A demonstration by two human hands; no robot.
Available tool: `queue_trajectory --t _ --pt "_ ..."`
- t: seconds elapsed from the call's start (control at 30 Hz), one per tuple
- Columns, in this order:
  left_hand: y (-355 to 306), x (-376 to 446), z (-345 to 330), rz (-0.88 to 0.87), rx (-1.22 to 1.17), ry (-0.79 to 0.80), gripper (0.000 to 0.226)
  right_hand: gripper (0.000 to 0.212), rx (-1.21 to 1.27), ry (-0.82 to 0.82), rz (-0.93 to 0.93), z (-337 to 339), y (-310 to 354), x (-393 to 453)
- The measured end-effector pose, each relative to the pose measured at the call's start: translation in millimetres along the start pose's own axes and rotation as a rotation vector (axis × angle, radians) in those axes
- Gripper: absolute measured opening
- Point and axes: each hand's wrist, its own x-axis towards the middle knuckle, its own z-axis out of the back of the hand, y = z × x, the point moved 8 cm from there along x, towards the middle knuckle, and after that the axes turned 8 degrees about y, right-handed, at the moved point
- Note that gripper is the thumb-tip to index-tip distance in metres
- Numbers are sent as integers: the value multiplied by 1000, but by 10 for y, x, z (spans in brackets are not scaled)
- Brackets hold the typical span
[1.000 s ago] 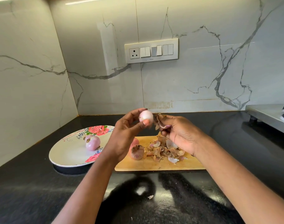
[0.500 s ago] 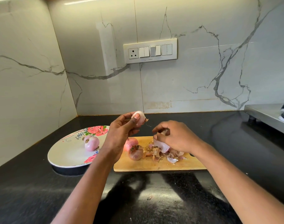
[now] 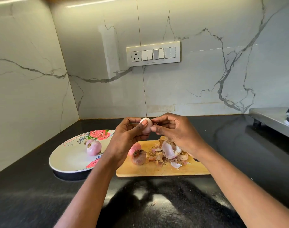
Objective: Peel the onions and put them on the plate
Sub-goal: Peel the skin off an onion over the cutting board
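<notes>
I see both forearms reaching in from the near edge of the surface [image 3: 33, 195] and meeting above its middle, raised clear of the board [image 3: 157, 170]. The left hand [image 3: 125, 139] is turned palm inward, wrist bent up, its grip pinched on a pale peeled onion [image 3: 146, 126]: the thumb presses across the front and the fingers curl behind. The right hand [image 3: 175, 130] comes in from the other side, knuckles up, with thumb and forefinger pressed to the onion's right end, where a small brown scrap of skin sticks out; its other fingers are curled loosely into the palm. So the onion sits in the air between both grips, above the far edge of the board.

On the board, near its left end, lie two unpeeled onions [image 3: 138, 157] touching each other, and just beside them, toward the middle, a heap of peels [image 3: 169, 153]. The plate [image 3: 66, 160] sits left of the board toward the surface's left corner, carrying one peeled onion [image 3: 93, 148] near its centre. A socket panel [image 3: 153, 53] is on the back wall.
</notes>
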Motion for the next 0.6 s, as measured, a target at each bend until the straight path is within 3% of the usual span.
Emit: queue_trajectory --t 0.3,0.6 --pt "2 2 20 -17 54 -24 42 18 -9 -35 -25 47 4 -30" --pt "7 6 -2 -53 149 -36 49 18 -153 -204 -5 67 -10 -34"
